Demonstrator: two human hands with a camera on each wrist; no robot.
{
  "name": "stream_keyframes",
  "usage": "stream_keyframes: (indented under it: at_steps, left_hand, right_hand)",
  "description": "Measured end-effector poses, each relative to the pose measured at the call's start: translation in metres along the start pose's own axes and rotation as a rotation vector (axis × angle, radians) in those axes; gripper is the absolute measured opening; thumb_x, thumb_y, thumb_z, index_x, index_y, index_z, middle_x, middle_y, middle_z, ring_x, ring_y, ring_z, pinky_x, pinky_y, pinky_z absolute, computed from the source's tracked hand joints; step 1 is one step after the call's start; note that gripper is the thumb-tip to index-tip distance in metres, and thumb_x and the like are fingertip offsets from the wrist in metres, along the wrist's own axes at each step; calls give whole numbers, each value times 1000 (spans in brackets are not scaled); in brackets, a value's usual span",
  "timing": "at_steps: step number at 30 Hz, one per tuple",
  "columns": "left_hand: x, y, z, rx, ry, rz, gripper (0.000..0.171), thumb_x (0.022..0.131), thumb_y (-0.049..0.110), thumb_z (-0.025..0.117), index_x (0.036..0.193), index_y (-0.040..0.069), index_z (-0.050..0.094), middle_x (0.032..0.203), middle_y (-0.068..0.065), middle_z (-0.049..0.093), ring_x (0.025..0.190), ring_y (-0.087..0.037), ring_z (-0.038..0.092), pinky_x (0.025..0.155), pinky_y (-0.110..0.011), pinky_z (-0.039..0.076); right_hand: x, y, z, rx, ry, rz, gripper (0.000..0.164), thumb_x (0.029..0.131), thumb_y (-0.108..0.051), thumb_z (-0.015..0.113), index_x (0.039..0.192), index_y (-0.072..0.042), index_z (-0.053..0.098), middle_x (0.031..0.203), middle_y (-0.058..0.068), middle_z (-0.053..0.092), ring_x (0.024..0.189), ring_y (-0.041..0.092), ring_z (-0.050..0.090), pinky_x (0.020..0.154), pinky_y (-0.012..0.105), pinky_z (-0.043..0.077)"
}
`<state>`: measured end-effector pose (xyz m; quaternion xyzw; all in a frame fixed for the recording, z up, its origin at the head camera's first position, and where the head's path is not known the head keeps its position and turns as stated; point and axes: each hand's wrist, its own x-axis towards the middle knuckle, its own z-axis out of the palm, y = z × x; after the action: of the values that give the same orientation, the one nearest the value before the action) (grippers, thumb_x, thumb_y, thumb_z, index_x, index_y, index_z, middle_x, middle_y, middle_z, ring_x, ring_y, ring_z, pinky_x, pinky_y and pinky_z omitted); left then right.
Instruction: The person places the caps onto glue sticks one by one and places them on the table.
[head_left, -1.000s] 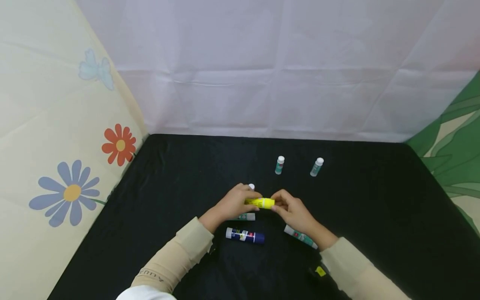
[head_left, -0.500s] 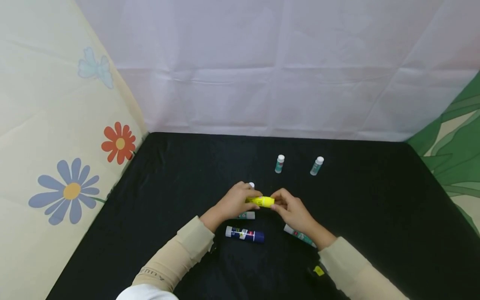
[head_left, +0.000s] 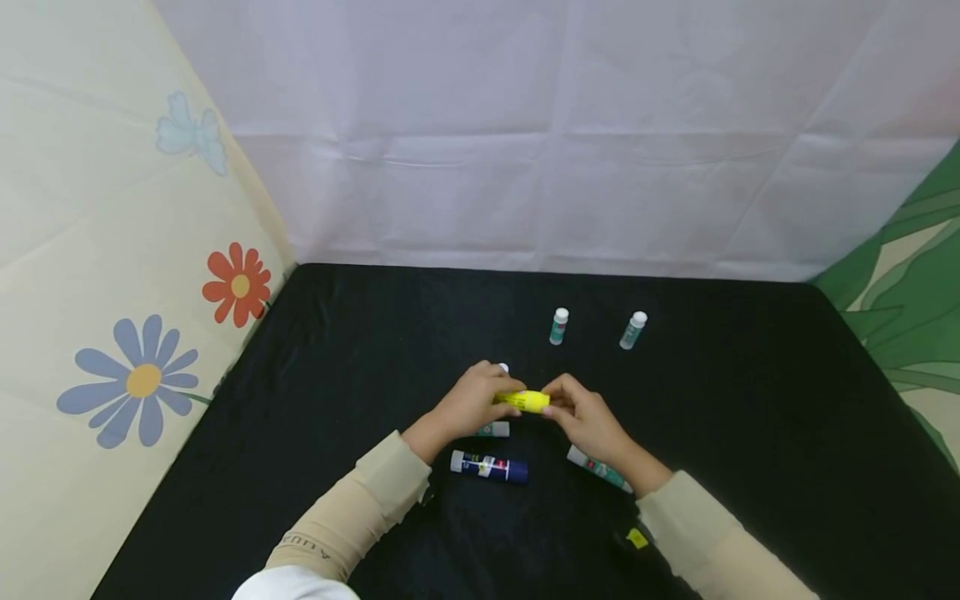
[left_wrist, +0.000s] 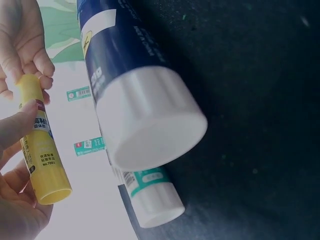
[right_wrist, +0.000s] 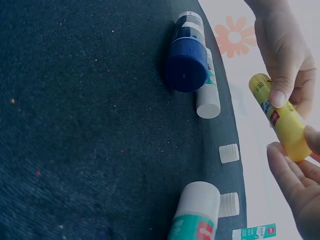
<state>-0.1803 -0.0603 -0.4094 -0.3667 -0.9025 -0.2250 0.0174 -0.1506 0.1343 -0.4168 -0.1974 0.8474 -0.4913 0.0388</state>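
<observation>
A yellow glue stick [head_left: 528, 402] is held sideways between both hands above the black table. My left hand [head_left: 472, 400] grips its body, the thumb lying along the printed label in the left wrist view. At the other end my right hand [head_left: 588, 417] pinches the yellow tip between thumb and fingers. Below the hands lies a large dark blue glue stick [head_left: 490, 467] with one white end. A green-and-white glue stick [head_left: 492, 429] lies partly hidden under the left hand, and another [head_left: 600, 468] lies beside the right wrist.
Two green glue sticks with white caps, one [head_left: 558, 327] nearer the middle and one [head_left: 633, 331] farther right, stand upright at the back. Two small white ribbed caps [right_wrist: 229, 153] show in the right wrist view. A white cloth wall [head_left: 555, 167] hangs behind the table.
The pale band visible on the yellow glue stick a second ago no longer shows, and more of its lettering does. Both hands keep nearly the same place and hold.
</observation>
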Motion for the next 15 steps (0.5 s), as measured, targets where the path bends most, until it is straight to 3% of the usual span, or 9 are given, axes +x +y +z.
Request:
stream_keyframes:
  at_steps: [15]
  left_hand:
    - [-3, -4, 3, 87, -45, -23, 29, 78, 30, 64, 102, 15, 63, 95, 4, 59, 78, -10, 46, 70, -25, 37]
  right_hand:
    - [0, 5, 2, -21, -76, 71, 20, 85, -9, 54, 102, -2, 48, 99, 12, 55, 85, 21, 55, 71, 31, 46]
